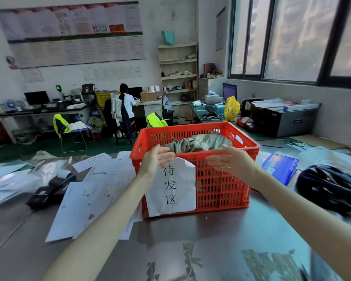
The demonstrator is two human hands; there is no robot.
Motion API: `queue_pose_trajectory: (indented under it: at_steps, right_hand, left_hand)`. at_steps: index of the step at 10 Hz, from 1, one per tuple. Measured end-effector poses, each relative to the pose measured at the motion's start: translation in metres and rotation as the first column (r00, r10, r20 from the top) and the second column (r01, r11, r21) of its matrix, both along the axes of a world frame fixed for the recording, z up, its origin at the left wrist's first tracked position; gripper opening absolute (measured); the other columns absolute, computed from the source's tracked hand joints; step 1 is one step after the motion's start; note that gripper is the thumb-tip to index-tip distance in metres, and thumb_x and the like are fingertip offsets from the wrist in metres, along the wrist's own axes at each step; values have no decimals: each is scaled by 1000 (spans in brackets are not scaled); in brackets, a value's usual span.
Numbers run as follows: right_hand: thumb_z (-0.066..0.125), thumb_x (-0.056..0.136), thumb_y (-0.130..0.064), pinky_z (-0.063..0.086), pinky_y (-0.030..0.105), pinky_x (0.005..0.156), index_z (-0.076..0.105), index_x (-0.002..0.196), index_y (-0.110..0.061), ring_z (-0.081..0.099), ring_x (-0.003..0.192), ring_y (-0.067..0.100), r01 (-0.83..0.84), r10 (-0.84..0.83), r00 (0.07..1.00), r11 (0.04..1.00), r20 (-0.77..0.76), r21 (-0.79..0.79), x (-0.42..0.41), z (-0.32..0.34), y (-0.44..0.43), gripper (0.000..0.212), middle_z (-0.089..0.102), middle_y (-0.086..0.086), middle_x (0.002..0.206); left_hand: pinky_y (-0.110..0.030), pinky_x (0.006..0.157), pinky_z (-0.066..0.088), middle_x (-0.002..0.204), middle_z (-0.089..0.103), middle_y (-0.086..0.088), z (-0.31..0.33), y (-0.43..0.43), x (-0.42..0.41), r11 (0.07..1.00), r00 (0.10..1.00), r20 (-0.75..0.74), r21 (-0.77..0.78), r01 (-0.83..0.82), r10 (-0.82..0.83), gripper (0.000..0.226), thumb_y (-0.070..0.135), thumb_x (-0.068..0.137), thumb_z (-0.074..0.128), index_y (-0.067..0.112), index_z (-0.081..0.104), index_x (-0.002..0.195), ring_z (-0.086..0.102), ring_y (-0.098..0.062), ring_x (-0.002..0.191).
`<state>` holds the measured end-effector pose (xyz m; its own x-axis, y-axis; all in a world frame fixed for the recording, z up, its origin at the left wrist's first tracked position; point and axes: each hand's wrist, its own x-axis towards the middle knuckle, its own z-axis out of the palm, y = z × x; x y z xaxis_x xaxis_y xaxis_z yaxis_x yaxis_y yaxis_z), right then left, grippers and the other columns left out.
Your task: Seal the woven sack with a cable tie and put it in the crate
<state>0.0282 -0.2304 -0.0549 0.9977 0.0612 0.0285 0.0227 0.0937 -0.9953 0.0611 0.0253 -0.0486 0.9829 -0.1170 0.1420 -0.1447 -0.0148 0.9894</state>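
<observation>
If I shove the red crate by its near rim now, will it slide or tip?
Probably slides: the red crate sits flat on a smooth, shiny table. Tipping seems unlikely, given its wide base and the sack inside. Its paper label may crumple.

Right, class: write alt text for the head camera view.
A grey woven sack lies inside a red slatted plastic crate on a metal table, while both bare hands, left and right, hover open at its near rim.
</observation>
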Motion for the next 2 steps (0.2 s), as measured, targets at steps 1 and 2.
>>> queue_pose_trajectory:
  at_steps: [1,2]
  right_hand:
    - [39,97,-34,45,45,98,59,115,-6,66,104,30,-11,11,998,1000,63,9,-8,28,-4,40,71,15,108]
    - [37,97,-36,44,45,97,59,116,-6,64,107,32,1,-3,990,1000,143,11,-17,56,-6,42,69,16,112]
  left_hand:
    - [-32,90,50,108,72,-11,24,-4,-5,1000,997,72,18,19,-20,45,32,104,28,6,63,115,70,-19,98]
    - [-30,90,51,108,73,-10,49,-11,-10,998,989,143,44,36,-42,41,30,103,33,6,64,116,70,-19,99]
